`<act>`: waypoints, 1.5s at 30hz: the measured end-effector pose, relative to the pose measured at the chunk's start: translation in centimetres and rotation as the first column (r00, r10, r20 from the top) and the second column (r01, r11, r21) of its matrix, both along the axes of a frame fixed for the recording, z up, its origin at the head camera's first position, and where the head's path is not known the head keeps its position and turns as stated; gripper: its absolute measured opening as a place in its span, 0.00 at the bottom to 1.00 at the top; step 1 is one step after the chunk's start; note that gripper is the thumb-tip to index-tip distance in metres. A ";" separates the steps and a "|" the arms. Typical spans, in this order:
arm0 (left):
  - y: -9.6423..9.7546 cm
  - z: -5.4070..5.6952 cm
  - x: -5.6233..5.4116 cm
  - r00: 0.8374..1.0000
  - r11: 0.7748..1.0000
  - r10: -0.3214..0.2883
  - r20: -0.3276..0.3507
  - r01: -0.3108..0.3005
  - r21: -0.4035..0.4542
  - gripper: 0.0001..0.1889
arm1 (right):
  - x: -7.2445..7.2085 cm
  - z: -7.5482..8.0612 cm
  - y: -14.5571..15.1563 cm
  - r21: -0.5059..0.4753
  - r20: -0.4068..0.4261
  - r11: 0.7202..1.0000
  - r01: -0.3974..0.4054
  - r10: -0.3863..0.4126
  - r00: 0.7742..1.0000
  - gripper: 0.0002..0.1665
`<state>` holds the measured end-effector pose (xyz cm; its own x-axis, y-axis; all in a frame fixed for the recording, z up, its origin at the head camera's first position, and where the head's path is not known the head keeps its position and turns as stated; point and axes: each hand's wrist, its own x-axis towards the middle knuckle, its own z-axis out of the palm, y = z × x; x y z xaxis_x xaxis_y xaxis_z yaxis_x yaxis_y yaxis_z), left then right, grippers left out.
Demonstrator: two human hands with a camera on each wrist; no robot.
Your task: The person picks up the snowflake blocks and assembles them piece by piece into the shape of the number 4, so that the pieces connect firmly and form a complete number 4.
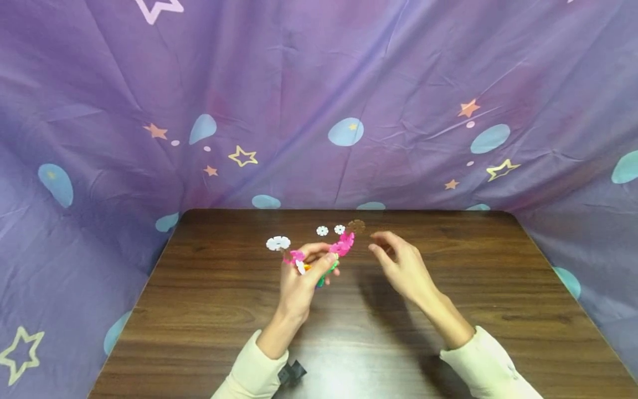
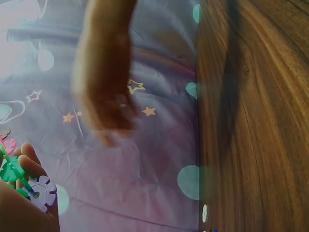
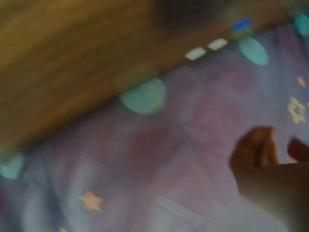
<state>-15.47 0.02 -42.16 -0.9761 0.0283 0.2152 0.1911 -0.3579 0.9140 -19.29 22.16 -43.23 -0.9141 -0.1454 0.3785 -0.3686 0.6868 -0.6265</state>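
Observation:
My left hand (image 1: pixel 304 277) grips a construction of interlocking notched plastic discs above the table. Pink discs (image 1: pixel 342 244) rise at its right end, topped by a brown disc (image 1: pixel 356 226). A larger white disc (image 1: pixel 278 243) stands out on the left side. Green discs (image 2: pixel 12 170) and a purple disc (image 2: pixel 42 194) show by the fingers in the left wrist view; the palm hides part of the construction. To the right, my right hand (image 1: pixel 406 271) hovers apart from it, fingers loosely bent and nothing visible between thumb and fingertips. The left wrist view shows that hand blurred.
Two small white discs (image 1: pixel 322 230) (image 1: pixel 339 229) lie near the table's far edge. A blue piece (image 3: pixel 241 24) lies close to them in the right wrist view. Purple patterned cloth (image 1: pixel 299 83) hangs behind and beside the brown wooden table (image 1: pixel 209 310).

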 end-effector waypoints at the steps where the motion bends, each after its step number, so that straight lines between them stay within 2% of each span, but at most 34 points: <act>1: 0.0 0.0 0.0 1.000 1.000 -0.002 -0.001 0.002 -0.002 0.14 | -0.4 -0.9 0.4 0.044 0.025 0.999 0.001 -0.002 1.000 0.15; 5: 0.1 0.2 -0.1 1.000 1.000 -0.018 0.002 0.018 -0.025 0.14 | -1.4 -4.4 1.7 0.184 0.154 0.983 -0.002 -0.027 0.988 0.20; 9: 0.1 0.2 -0.1 0.999 0.998 -0.040 0.009 0.040 -0.050 0.14 | -2.0 -7.1 2.1 0.203 0.285 0.979 0.014 -0.072 0.956 0.27; 11: 0.1 0.3 0.0 0.999 0.997 -0.048 0.008 0.048 -0.056 0.15 | -2.4 -8.0 2.0 0.200 0.314 0.979 0.038 -0.101 0.944 0.30; 14: 0.0 0.5 0.1 0.999 0.997 -0.049 0.007 0.049 -0.052 0.15 | -3.2 -8.7 1.4 0.202 0.319 0.977 0.065 -0.129 0.939 0.32; 21: 0.0 0.7 0.3 0.999 0.998 -0.031 0.011 0.031 -0.045 0.15 | -5.4 -8.9 0.0 0.190 0.310 0.977 0.092 -0.149 0.939 0.32; 35: 0.5 0.5 -0.3 0.999 0.999 -0.041 -0.017 0.041 0.001 0.16 | -9.1 -8.3 -1.2 0.194 0.306 0.975 0.108 -0.164 0.938 0.34; 43: 0.1 0.6 -0.4 0.999 0.999 -0.038 -0.020 0.037 -0.019 0.15 | -10.8 -8.9 -2.3 0.220 0.306 0.969 0.110 -0.175 0.936 0.30; 45: 0.0 0.6 -0.5 0.999 0.999 -0.035 -0.023 0.035 -0.022 0.15 | -11.2 -8.9 -2.6 0.230 0.290 0.967 0.107 -0.173 0.941 0.28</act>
